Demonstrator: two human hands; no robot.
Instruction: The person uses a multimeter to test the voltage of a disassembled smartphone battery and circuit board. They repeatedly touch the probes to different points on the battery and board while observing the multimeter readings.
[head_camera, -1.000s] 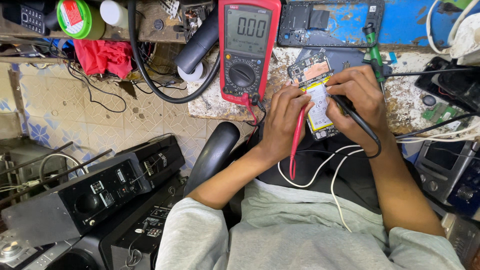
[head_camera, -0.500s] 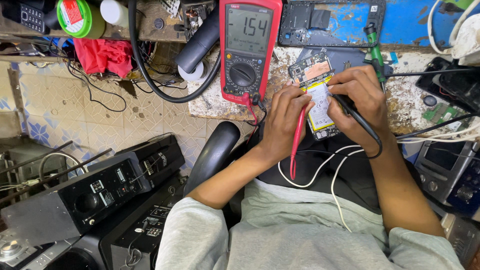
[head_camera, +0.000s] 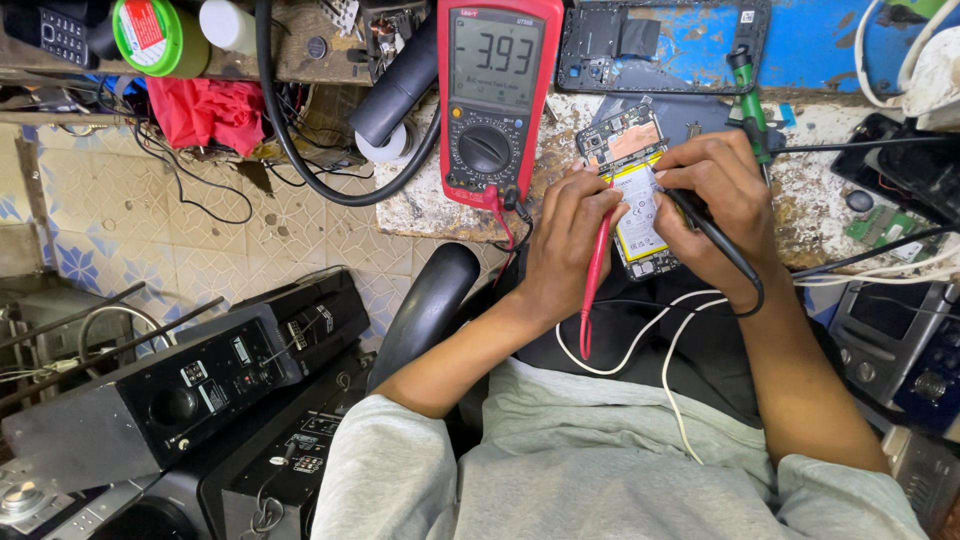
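A worn, cluttered bench (head_camera: 820, 215) stands over a patterned tile floor (head_camera: 300, 240), with black audio units (head_camera: 190, 370) below. A red multimeter (head_camera: 492, 100) lies beside an opened phone (head_camera: 632, 190). The left hand (head_camera: 565, 245) pinches a red probe (head_camera: 597, 275) against the phone; the right hand (head_camera: 715, 195) grips a black probe (head_camera: 715, 235) there too.

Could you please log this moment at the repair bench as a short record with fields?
Left hand: left hand holds the red probe on the opened phone.
Right hand: right hand holds the black probe on the same phone.
Meter: red multimeter stands behind the phone, display lit.
Nearby: green screwdriver right of the phone; black audio unit lower left.
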